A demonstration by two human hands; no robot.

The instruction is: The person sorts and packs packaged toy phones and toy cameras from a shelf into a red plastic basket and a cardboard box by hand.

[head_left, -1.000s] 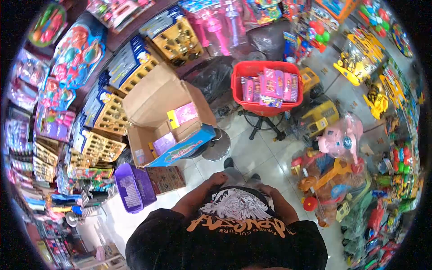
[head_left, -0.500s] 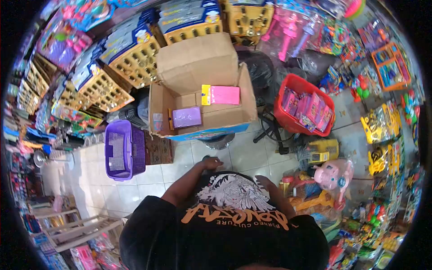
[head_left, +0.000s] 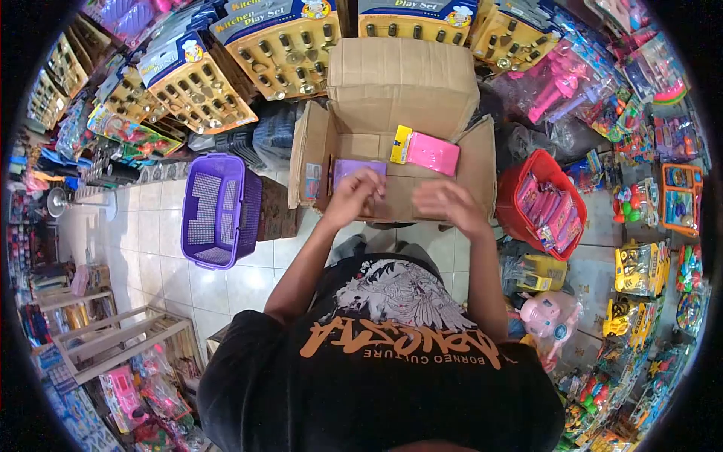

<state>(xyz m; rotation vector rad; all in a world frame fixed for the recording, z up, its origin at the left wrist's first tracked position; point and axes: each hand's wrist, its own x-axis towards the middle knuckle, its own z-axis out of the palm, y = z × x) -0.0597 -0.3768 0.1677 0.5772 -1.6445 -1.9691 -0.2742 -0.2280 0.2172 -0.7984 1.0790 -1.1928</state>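
An open cardboard box [head_left: 403,75] stands in front of me, its back flap raised. Inside it lie a purple pack [head_left: 350,169] on the left and a pink pack [head_left: 432,154] with a yellow card header on the right. My left hand [head_left: 354,199] hovers over the box's near left part, partly covering the purple pack. Its fingers are loosely bent and slightly apart, with nothing visible in them. My right hand [head_left: 453,206] is above the near right part, below the pink pack in view. Its fingers are stretched out, a little blurred, and hold nothing.
A purple basket [head_left: 252,218] stands left of the box, beside a brown carton [head_left: 277,211]. To the right is a red basket [head_left: 514,205] filled with pink packs. Kitchen play sets [head_left: 290,53] line the back. Bagged toys crowd the right; a wooden rack [head_left: 124,343] stands at left.
Both hands have risen from near my body to above the box's near side. The view has shifted, so the box sits further right. The two packs remain inside it.
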